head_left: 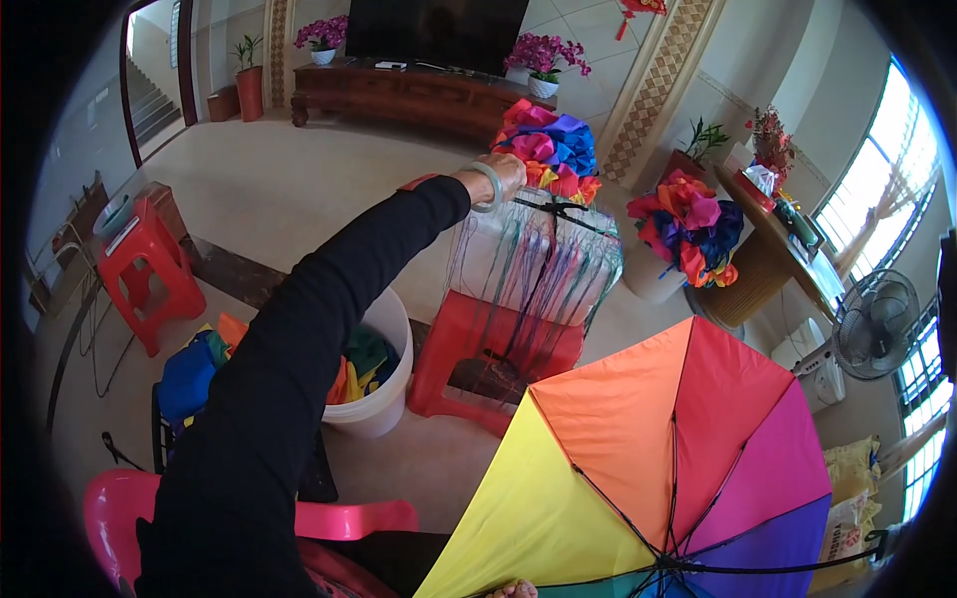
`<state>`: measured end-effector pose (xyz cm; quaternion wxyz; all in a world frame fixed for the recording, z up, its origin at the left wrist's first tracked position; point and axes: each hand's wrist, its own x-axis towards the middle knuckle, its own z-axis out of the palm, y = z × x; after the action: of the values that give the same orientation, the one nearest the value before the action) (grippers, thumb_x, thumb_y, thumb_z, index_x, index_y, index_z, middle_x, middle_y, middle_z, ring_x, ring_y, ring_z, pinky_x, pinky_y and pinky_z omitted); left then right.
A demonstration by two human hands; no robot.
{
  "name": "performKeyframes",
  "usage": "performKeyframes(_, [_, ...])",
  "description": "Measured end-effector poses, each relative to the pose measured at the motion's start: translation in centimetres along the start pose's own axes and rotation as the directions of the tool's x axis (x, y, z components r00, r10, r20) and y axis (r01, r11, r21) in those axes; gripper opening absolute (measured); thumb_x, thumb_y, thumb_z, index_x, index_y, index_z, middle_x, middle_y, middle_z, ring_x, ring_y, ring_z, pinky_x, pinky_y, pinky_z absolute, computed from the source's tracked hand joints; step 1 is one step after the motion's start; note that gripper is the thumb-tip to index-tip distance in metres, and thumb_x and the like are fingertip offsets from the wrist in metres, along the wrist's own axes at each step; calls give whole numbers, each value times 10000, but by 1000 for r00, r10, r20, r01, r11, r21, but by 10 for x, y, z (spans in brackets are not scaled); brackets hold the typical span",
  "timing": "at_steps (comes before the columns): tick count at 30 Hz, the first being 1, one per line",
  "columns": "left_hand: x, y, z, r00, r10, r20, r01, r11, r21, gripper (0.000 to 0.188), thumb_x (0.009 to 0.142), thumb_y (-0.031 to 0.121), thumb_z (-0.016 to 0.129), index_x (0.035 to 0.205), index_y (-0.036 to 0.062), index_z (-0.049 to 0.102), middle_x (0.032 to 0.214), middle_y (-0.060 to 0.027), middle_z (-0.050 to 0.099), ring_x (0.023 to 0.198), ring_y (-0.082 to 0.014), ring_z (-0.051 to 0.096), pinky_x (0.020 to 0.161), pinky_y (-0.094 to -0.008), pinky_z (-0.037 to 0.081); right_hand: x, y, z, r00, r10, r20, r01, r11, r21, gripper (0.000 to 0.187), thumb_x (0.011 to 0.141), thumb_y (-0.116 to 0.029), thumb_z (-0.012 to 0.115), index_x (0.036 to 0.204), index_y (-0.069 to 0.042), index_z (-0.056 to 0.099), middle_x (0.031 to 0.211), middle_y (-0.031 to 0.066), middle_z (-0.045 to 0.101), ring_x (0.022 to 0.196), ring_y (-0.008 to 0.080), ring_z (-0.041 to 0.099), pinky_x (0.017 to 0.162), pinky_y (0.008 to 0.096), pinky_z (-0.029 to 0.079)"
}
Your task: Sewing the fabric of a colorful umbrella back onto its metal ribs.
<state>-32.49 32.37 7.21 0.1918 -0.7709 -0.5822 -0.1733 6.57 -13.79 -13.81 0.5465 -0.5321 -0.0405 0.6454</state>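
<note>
My left hand (pixel 503 175), with a pale bangle at the wrist, reaches out to a white block draped with many coloured threads (pixel 508 269). Its fingers are closed at the edge of a heap of bright cloth (pixel 548 145); what they pinch is hidden. A black clamp (pixel 551 207) lies across the top of the threads. In front of me spreads an open rainbow umbrella (pixel 618 448), its ribs and black shaft facing me. At the lower edge, curled fingers of my right hand (pixel 514 590) show against the umbrella's inner side.
A red stool (pixel 493 364) carries the white block. A white bucket (pixel 389 399) of coloured cloth stands left of it, a second cloth-filled bucket (pixel 658 279) behind right. A fan (pixel 877 324) stands at right, another red stool (pixel 150 269) at left, a pink chair (pixel 115 518) near me.
</note>
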Motion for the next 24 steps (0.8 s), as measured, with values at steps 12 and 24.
performKeyframes(12, [1,1,-18,945,-69,319,104,990,-94,72,604,41,606,661,57,646,681,-137,617,649,-262,614,586,-353,472,1,4,-5,998,20,63,-20,1000,2,88,861,-166,506,901,-92,483,692,23,485,555,124,439,496,272,400])
performKeyframes(24, [2,-7,-12,973,42,228,21,964,-267,55,579,39,607,632,26,616,631,-129,593,595,-257,591,547,-353,454,1,6,-8,994,16,108,-21,998,53,73,860,-161,510,877,-96,481,692,23,496,575,126,455,504,270,408])
